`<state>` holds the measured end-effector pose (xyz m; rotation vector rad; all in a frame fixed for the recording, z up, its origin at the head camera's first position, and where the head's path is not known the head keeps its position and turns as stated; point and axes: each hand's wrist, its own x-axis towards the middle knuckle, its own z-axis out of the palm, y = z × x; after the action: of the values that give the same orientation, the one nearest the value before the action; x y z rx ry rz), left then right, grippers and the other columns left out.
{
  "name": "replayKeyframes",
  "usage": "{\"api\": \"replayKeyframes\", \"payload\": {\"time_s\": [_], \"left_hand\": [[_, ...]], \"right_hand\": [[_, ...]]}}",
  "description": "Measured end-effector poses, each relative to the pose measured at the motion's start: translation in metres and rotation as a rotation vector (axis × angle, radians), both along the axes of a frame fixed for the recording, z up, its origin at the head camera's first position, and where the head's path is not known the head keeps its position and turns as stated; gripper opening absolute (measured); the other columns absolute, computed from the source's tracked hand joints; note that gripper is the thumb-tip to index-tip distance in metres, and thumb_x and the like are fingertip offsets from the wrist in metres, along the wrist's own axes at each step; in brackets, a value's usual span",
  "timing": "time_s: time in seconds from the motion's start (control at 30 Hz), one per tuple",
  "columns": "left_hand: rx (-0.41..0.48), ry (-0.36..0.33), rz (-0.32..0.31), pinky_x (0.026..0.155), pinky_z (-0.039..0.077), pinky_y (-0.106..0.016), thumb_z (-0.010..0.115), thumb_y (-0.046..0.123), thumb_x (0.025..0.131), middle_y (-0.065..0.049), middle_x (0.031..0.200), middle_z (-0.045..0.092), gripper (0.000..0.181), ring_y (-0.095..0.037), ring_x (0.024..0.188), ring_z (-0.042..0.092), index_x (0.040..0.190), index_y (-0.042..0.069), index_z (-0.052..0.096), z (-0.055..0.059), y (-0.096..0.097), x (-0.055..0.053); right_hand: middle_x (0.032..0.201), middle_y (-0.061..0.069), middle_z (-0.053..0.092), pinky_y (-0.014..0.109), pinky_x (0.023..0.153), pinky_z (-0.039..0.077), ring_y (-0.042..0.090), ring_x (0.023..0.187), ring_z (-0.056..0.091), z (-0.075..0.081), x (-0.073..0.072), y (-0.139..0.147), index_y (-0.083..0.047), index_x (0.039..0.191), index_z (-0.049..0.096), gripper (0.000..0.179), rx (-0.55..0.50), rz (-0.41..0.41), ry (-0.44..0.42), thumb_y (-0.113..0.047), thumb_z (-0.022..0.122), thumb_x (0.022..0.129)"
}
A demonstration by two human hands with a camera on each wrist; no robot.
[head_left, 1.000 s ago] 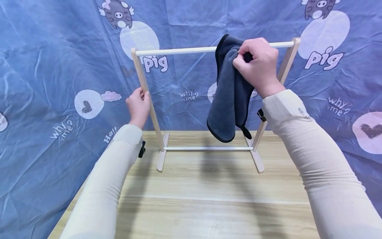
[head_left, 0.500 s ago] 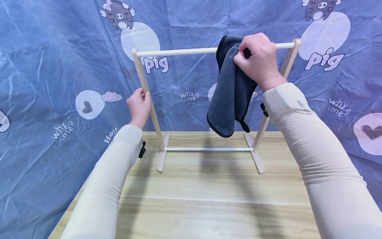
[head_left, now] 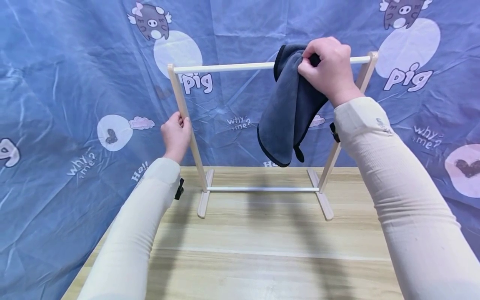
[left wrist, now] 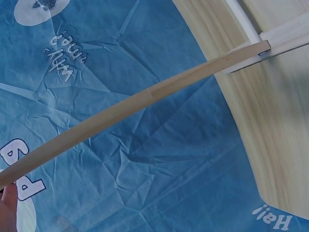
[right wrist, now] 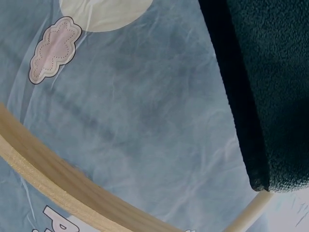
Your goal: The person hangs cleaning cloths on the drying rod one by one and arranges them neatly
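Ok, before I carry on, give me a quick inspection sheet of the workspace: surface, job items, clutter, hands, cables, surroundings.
Surface: pale wood-grain table, with shadows across it.
Job items: grey cloth with black edging, hanging in folds in front of part of the top bar; whether it passes over the bar, cannot tell. Wooden rack standing upright on the table.
Clutter: nothing seen.
Hands: left hand grips the rack's left post; right hand pinches the cloth near its top.
Cables: nothing seen.
Surroundings: creased blue fabric behind the table, printed with pigs and lettering.
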<state>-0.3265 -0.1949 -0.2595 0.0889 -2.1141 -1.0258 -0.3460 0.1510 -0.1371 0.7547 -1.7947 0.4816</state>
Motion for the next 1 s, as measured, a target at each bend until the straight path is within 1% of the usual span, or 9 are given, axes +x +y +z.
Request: {"api": "replayKeyframes", "payload": {"time_s": [0.13, 0.23, 0.3, 0.43, 0.53, 0.63, 0.73, 0.8, 1.0], "left_hand": [[-0.025, -0.008, 0.006, 0.074, 0.056, -0.033, 0.054, 0.011, 0.090, -0.016, 0.099, 0.069, 0.022, -0.024, 0.085, 0.067, 0.103, -0.003, 0.064, -0.001, 0.000, -0.001], [-0.054, -0.003, 0.017, 0.071, 0.055, -0.035, 0.053, 0.012, 0.090, -0.015, 0.094, 0.070, 0.021, -0.026, 0.080, 0.066, 0.100, -0.002, 0.064, -0.001, 0.000, -0.002], [-0.068, 0.006, 0.026, 0.069, 0.055, -0.036, 0.053, 0.012, 0.090, -0.015, 0.090, 0.070, 0.020, -0.027, 0.077, 0.065, 0.098, -0.002, 0.064, -0.001, 0.000, -0.002], [-0.082, 0.024, 0.037, 0.066, 0.054, -0.037, 0.053, 0.012, 0.090, -0.015, 0.087, 0.070, 0.019, -0.028, 0.075, 0.064, 0.095, -0.002, 0.064, -0.001, 0.000, -0.002], [-0.092, 0.031, 0.039, 0.067, 0.053, -0.037, 0.053, 0.010, 0.088, -0.014, 0.087, 0.070, 0.018, -0.028, 0.075, 0.064, 0.094, -0.003, 0.064, -0.001, 0.000, -0.002], [-0.103, 0.034, 0.040, 0.067, 0.052, -0.038, 0.054, 0.009, 0.087, -0.014, 0.088, 0.071, 0.017, -0.028, 0.076, 0.064, 0.093, -0.003, 0.064, 0.000, 0.000, -0.002], [-0.103, 0.030, 0.041, 0.067, 0.052, -0.037, 0.053, 0.010, 0.087, -0.014, 0.089, 0.071, 0.018, -0.028, 0.076, 0.064, 0.094, -0.003, 0.064, 0.000, 0.001, -0.002], [-0.105, 0.026, 0.042, 0.067, 0.052, -0.037, 0.054, 0.010, 0.087, -0.014, 0.088, 0.070, 0.018, -0.028, 0.076, 0.064, 0.094, -0.003, 0.064, 0.001, 0.000, -0.002], [-0.101, 0.018, 0.040, 0.066, 0.053, -0.037, 0.053, 0.011, 0.088, -0.014, 0.088, 0.070, 0.018, -0.027, 0.076, 0.064, 0.094, -0.003, 0.064, -0.001, 0.000, -0.003]], "right_hand": [[0.076, 0.016, 0.066, 0.048, 0.063, 0.039, 0.034, 0.076, 0.057, 0.001, -0.001, 0.001, 0.002, 0.074, 0.064, 0.015, -0.044, -0.021, -0.061, -0.009, 0.055, 0.076], [0.079, 0.017, 0.066, 0.047, 0.067, 0.038, 0.034, 0.076, 0.056, 0.003, -0.002, 0.002, 0.003, 0.076, 0.065, 0.017, -0.050, -0.028, -0.110, -0.011, 0.056, 0.077], [0.079, 0.018, 0.066, 0.044, 0.069, 0.037, 0.030, 0.074, 0.055, 0.005, -0.004, 0.003, 0.003, 0.077, 0.064, 0.018, -0.048, -0.029, -0.140, -0.013, 0.056, 0.077], [0.079, 0.015, 0.065, 0.029, 0.069, 0.034, 0.003, 0.067, 0.046, 0.008, -0.007, 0.004, 0.002, 0.078, 0.064, 0.018, -0.060, -0.035, -0.199, -0.015, 0.057, 0.077], [0.077, 0.008, 0.064, 0.018, 0.065, 0.029, -0.009, 0.064, 0.035, 0.010, -0.008, 0.006, 0.000, 0.080, 0.064, 0.019, -0.085, -0.032, -0.261, -0.018, 0.057, 0.076], [0.071, -0.011, 0.059, 0.012, 0.062, 0.028, -0.008, 0.062, 0.037, 0.013, -0.009, 0.009, -0.001, 0.081, 0.065, 0.020, -0.115, -0.010, -0.337, -0.020, 0.058, 0.075], [0.066, -0.027, 0.048, 0.012, 0.061, 0.029, -0.004, 0.062, 0.040, 0.017, -0.011, 0.012, -0.002, 0.082, 0.065, 0.021, -0.127, 0.011, -0.407, -0.020, 0.060, 0.073], [0.066, -0.029, 0.046, 0.012, 0.062, 0.030, -0.003, 0.063, 0.041, 0.018, -0.013, 0.014, -0.003, 0.083, 0.065, 0.021, -0.115, 0.014, -0.439, -0.021, 0.061, 0.073], [0.068, -0.026, 0.048, 0.011, 0.064, 0.031, -0.003, 0.066, 0.042, 0.019, -0.015, 0.019, -0.004, 0.086, 0.065, 0.021, -0.078, 0.007, -0.510, -0.021, 0.064, 0.073]]}}
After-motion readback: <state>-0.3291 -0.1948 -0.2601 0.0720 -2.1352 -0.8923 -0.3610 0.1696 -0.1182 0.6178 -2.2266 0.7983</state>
